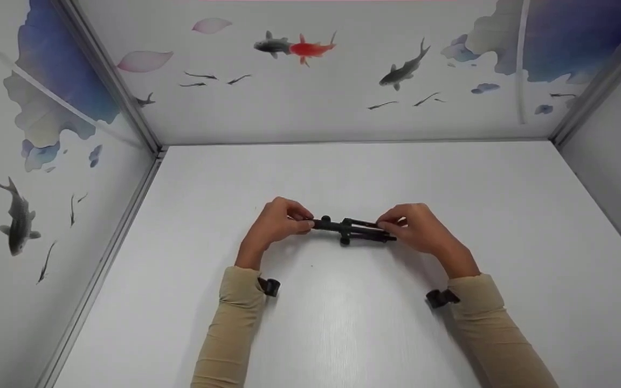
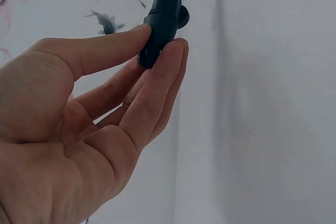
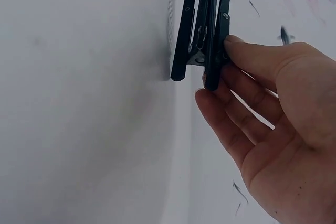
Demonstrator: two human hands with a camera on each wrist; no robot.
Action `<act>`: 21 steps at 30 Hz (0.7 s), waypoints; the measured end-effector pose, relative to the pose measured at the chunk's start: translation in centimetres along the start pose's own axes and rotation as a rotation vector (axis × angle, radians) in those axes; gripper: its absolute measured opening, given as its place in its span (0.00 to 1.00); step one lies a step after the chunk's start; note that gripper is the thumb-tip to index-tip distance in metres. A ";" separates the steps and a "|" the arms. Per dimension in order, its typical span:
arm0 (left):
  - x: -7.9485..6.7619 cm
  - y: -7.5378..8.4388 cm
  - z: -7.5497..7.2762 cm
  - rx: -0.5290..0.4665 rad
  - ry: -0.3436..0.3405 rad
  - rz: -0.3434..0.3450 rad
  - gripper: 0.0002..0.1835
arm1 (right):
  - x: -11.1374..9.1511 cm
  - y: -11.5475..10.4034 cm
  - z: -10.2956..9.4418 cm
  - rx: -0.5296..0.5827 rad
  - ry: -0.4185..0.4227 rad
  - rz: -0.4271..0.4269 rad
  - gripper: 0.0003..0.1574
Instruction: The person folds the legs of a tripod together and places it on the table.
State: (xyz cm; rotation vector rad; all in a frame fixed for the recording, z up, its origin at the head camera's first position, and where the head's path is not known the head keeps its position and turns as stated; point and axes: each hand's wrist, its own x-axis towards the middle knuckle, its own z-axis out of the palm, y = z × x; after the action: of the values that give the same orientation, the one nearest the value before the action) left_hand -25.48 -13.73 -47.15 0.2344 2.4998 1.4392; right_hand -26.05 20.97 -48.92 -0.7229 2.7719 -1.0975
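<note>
A small black tripod (image 1: pixel 345 228) is held sideways between the two hands, its legs partly spread toward the right. My left hand (image 1: pixel 280 220) pinches the end of its column between thumb and fingers. In the left wrist view the round column end (image 2: pixel 162 22) sits in the fingertips, with a knob just above them. My right hand (image 1: pixel 414 226) pinches one of the legs near its foot. The right wrist view shows thumb and fingers of that hand around a leg (image 3: pixel 212 51), while another leg (image 3: pixel 184 40) stands apart from it, untouched.
A white table (image 1: pixel 332 323) lies under the hands. White panels with painted fish and blue patches, such as the back panel (image 1: pixel 343 113), enclose it at the back and both sides. Grey metal frame strips (image 1: pixel 111 248) run along the left edge.
</note>
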 end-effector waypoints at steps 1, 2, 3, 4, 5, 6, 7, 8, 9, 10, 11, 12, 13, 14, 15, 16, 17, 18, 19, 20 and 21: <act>0.0 0.0 0.0 0.003 -0.007 -0.005 0.09 | 0.0 0.0 0.0 0.002 0.003 0.003 0.09; 0.0 -0.1 -0.1 0.009 -0.013 -0.009 0.09 | 0.0 0.0 0.1 0.004 0.004 0.004 0.09; 0.0 -0.1 -0.1 0.016 -0.017 -0.013 0.10 | 0.0 0.0 0.1 0.005 0.004 0.006 0.09; -0.1 -0.1 -0.1 0.028 -0.020 -0.015 0.10 | 0.0 0.0 0.1 0.007 0.005 0.007 0.09; -0.1 -0.1 -0.1 0.039 -0.023 -0.016 0.10 | 0.0 0.0 0.2 0.008 0.006 0.009 0.09; 0.0 -0.2 -0.2 0.048 -0.024 -0.018 0.10 | 0.1 0.0 0.2 0.009 0.007 0.010 0.09; -0.1 -0.2 -0.2 0.054 -0.026 -0.022 0.10 | 0.1 0.0 0.2 0.009 0.007 0.013 0.09; -0.1 -0.2 -0.2 0.060 -0.028 -0.025 0.10 | 0.1 0.1 0.2 0.008 0.009 0.014 0.09; -0.1 -0.2 -0.2 0.065 -0.033 -0.026 0.10 | 0.1 0.1 0.2 0.008 0.011 0.015 0.10; -0.1 -0.1 -0.2 0.066 -0.039 -0.029 0.10 | 0.1 0.1 0.3 0.012 0.011 0.017 0.09; -0.1 -0.1 -0.3 0.065 -0.046 -0.035 0.10 | 0.1 0.1 0.3 0.013 0.011 0.016 0.09; -0.1 -0.1 -0.3 0.067 -0.054 -0.040 0.10 | 0.2 0.1 0.3 0.013 0.011 0.014 0.09; -0.2 -0.1 -0.3 0.070 -0.061 -0.046 0.10 | 0.2 0.1 0.3 0.013 0.011 0.013 0.09; -0.2 -0.1 -0.4 0.072 -0.070 -0.051 0.10 | 0.2 0.2 0.4 0.012 0.012 0.011 0.09; -0.2 -0.1 -0.4 0.075 -0.077 -0.057 0.10 | 0.2 0.2 0.4 0.014 0.011 0.011 0.10; -0.2 -0.1 -0.3 0.082 -0.081 -0.064 0.10 | 0.2 0.2 0.5 0.016 0.008 0.013 0.10; -0.2 -0.1 -0.3 0.088 -0.086 -0.069 0.10 | 0.2 0.3 0.5 0.015 0.007 0.013 0.10; -0.2 -0.2 -0.2 0.098 -0.089 -0.071 0.10 | 0.2 0.4 0.6 0.014 0.007 0.015 0.11; -0.2 -0.2 -0.2 0.104 -0.091 -0.074 0.10 | 0.2 0.5 0.6 0.016 0.006 0.017 0.11; -0.2 -0.2 -0.1 0.109 -0.093 -0.075 0.10 | 0.2 0.5 0.6 0.017 0.005 0.020 0.11; -0.1 -0.2 -0.1 0.115 -0.094 -0.075 0.10 | 0.2 0.5 0.7 0.016 0.006 0.019 0.12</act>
State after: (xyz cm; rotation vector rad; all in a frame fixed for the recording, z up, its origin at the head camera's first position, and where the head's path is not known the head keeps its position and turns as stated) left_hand -25.37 -13.93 -47.22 0.2217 2.4898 1.2286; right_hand -26.27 20.76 -49.71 -0.6908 2.7661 -1.1182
